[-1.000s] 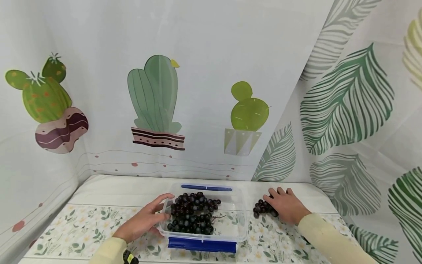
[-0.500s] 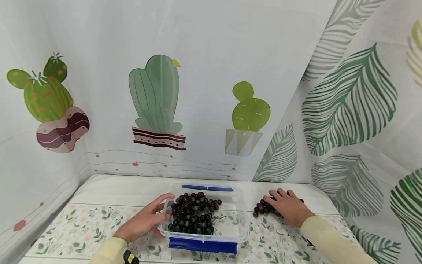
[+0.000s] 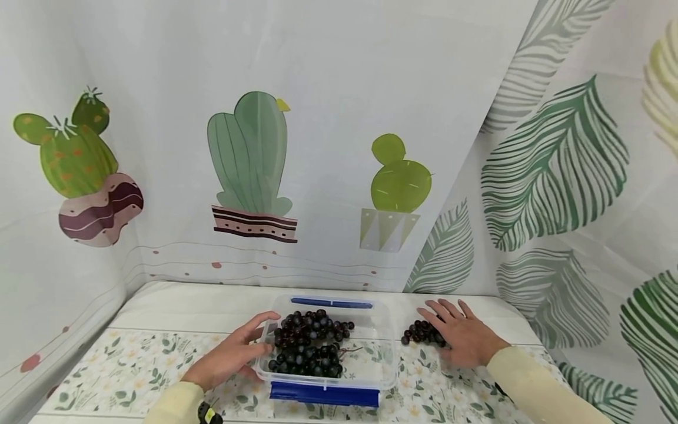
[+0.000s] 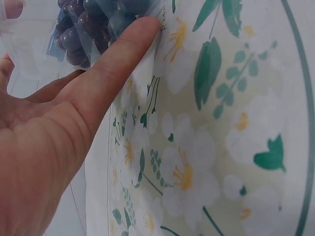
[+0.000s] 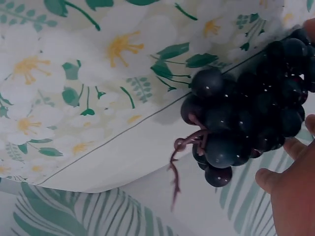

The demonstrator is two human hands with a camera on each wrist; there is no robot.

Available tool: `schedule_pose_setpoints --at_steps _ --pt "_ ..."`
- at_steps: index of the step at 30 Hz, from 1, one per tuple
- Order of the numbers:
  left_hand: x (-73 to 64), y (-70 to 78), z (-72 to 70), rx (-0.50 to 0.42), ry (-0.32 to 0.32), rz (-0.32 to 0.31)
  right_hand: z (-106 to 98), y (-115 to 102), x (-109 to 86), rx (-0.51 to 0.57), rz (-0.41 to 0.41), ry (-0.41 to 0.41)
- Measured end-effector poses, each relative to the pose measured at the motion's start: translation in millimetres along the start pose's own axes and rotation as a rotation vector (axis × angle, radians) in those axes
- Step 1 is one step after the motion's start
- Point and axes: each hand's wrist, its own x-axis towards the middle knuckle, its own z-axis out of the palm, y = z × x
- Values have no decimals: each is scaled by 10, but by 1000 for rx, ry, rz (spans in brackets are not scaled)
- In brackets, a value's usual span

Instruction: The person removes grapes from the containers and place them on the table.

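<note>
One bunch (image 5: 256, 105) lies under the spread right hand (image 3: 466, 337), ungripped, contact unclear; best cup it softly, while the left hand (image 3: 230, 352) grips the box (image 3: 371, 365).

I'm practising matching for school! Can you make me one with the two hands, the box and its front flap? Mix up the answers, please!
Things:
1. left hand
2. right hand
3. box
4. front flap

Clues:
A. blue
B. at the loose grapes
C. at the box's left side
D. see-through, with dark grapes inside

Right pairs: 1-C; 2-B; 3-D; 4-A
</note>
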Motion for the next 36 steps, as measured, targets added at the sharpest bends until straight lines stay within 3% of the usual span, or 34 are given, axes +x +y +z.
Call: schedule_pose_setpoints --at_steps 10,21,36 --pt "0 11 -7 0 5 -3 -148 -132 -16 66 -37 66" --pt "-5 -4 -12 -4 1 0 -389 -390 57 70 -92 68" --pt "6 -36 -11 -22 -17 14 -675 -877 392 28 -290 26"
